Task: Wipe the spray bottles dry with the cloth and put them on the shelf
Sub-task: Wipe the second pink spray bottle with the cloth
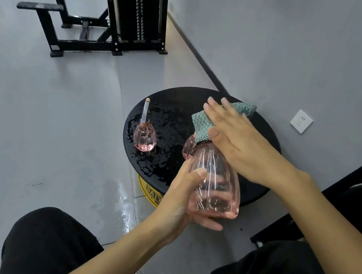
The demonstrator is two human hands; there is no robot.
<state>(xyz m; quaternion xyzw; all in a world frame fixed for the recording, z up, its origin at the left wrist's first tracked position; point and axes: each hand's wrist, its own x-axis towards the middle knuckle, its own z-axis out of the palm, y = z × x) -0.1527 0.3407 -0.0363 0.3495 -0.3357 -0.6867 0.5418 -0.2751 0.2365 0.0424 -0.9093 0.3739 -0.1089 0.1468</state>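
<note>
My left hand (181,197) grips a clear pink spray bottle (216,185) by its base, holding it tilted above the front of a round black wet stool (168,120). My right hand (234,136), fingers straight, presses a green cloth (201,123) over the bottle's top, hiding the spray head. A second pink spray bottle (144,137) with a grey nozzle stands upright on the stool's left side. A third pink bottle (188,148) shows partly behind the held one.
Water puddles (126,208) lie on the grey floor by the stool. A grey wall with a white socket (301,121) is at the right. A black frame (332,194) runs at the right. A black gym machine (114,15) stands far back. My black-clad knees fill the bottom.
</note>
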